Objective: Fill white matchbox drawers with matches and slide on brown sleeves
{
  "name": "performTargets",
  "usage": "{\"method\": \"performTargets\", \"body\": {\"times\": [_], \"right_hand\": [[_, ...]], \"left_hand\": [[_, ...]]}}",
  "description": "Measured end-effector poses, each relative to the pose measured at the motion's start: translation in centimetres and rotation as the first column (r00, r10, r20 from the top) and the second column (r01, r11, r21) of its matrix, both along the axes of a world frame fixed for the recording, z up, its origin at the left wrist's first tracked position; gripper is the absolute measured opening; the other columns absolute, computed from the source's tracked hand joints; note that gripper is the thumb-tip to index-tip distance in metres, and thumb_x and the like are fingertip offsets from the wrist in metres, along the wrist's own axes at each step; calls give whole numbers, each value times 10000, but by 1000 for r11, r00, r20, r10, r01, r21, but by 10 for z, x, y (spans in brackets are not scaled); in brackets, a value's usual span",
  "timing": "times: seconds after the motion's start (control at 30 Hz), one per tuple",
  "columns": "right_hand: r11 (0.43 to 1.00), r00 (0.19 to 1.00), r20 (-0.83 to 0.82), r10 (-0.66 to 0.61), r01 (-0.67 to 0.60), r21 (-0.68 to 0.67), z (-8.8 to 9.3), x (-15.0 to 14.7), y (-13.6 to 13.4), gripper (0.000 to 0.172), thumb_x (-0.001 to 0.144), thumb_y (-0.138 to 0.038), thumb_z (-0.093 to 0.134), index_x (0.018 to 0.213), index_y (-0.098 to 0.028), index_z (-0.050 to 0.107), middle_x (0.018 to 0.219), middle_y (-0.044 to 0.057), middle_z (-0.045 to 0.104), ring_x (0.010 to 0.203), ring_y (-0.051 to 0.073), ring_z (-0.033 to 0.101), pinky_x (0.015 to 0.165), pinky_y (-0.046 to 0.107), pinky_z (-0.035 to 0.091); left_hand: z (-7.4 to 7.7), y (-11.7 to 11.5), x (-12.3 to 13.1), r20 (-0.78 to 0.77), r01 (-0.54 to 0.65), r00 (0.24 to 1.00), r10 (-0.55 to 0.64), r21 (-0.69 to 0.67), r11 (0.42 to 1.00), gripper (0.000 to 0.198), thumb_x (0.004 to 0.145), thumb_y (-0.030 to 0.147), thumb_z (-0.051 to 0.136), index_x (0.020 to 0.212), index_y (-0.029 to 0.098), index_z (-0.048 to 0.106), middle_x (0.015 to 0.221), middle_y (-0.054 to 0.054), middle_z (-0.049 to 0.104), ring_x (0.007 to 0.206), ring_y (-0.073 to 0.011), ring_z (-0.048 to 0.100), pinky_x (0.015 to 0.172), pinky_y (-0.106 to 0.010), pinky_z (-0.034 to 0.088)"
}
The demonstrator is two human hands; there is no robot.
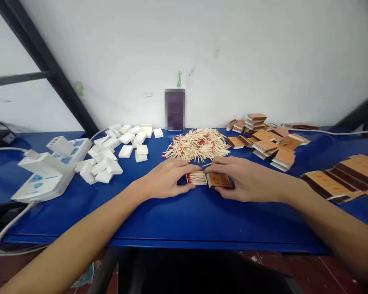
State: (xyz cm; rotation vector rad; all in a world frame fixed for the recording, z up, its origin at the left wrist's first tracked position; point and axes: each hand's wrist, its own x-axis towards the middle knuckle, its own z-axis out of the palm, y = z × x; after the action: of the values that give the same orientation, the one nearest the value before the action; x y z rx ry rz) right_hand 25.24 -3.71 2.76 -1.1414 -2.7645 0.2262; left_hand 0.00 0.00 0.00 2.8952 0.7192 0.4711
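Observation:
My left hand grips the left end of a small white matchbox tray filled with red-tipped matches. Thumb and fingers hold the tray on the blue table. Just to its right, my right hand is closed around a brown matchbox sleeve, thumb at the near edge and fingers at the far edge. The sleeve's open end faces the filled tray, close beside it. Directly behind both hands lies a big heap of loose matches.
White empty trays are piled on the left, near a white power strip with plugs and cables. Matchboxes are heaped at the back right. Flattened sleeves lie at the far right. A wall stands behind the blue table.

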Motion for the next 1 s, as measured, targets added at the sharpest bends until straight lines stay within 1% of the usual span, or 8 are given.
{"method": "performTargets", "body": {"times": [0.13, 0.23, 0.37, 0.5, 0.63, 0.73, 0.87, 1.0], "right_hand": [[999, 999, -28, 26, -27, -19, -3, 0, 2, 395, 829, -285, 606, 1211, -186, 636, 1065, 99, 632, 953, 247, 637, 853, 377, 487], [999, 999, -39, 23, -24, -36, -4, 1, 3, 428, 817, -277, 617, 1239, -204, 620, 1078, 92, 640, 971, 252, 636, 865, 383, 486], [999, 994, -109, 7, -10, -30, -4, 3, 5, 482, 804, -253, 619, 1282, -234, 563, 1160, 79, 636, 1039, 246, 621, 904, 379, 475], [1000, 988, -152, -9, 6, -19, -7, 4, 7, 455, 828, -271, 605, 1277, -239, 541, 1169, 69, 649, 1049, 235, 618, 898, 369, 481], [999, 981, -187, -44, 49, 23, -9, 5, 10, 485, 828, -303, 621, 1299, -231, 529, 1177, 69, 667, 1059, 242, 629, 896, 379, 493], [996, 979, -201, -44, 57, 61, -9, 5, 11, 499, 811, -286, 634, 1298, -234, 539, 1229, 70, 660, 1112, 252, 621, 929, 394, 487], [993, 973, -227, -41, 65, 100, -8, 5, 11, 474, 817, -294, 629, 1279, -219, 551, 1219, 80, 668, 1092, 251, 636, 921, 395, 493], [996, 976, -216, -24, 42, 78, -4, 5, 9, 396, 823, -294, 628, 1211, -230, 581, 1165, 64, 685, 1044, 240, 646, 891, 376, 494]], "left_hand": [[2, -3, -2, 18, -7, 1000, 7, -9, 1000, 441, 928, 384, 602, 1319, 187, 545, 1057, -76, 700, 998, -234, 652, 888, -357, 480], [2, -3, -2, 21, -17, 1000, 17, -10, 1000, 443, 922, 408, 614, 1300, 185, 552, 1059, -75, 707, 996, -237, 657, 885, -362, 479], [2, -1, -3, 51, -36, 998, 36, -10, 999, 383, 897, 439, 649, 1165, 169, 609, 1023, -63, 714, 953, -227, 662, 853, -351, 483], [0, 1, -5, 160, -10, 987, 7, 19, 1000, 364, 864, 461, 691, 1081, 174, 643, 960, -39, 729, 875, -200, 676, 803, -322, 492], [-3, 4, -6, 301, 15, 953, -21, 20, 1000, 313, 865, 415, 703, 1074, 184, 673, 999, -42, 747, 874, -176, 702, 801, -291, 524], [-4, 5, -6, 363, 14, 932, -13, 1, 1000, 304, 852, 384, 723, 1067, 172, 692, 1006, -51, 755, 872, -168, 714, 791, -276, 546], [-3, 4, -6, 356, 38, 934, -23, -34, 999, 307, 843, 359, 737, 1079, 166, 698, 1014, -52, 758, 791, -145, 710, 749, -260, 556], [0, 3, -6, 291, 75, 955, -58, -49, 996, 289, 872, 329, 710, 1105, 158, 690, 1031, -54, 751, 842, -154, 707, 779, -261, 549]]}}
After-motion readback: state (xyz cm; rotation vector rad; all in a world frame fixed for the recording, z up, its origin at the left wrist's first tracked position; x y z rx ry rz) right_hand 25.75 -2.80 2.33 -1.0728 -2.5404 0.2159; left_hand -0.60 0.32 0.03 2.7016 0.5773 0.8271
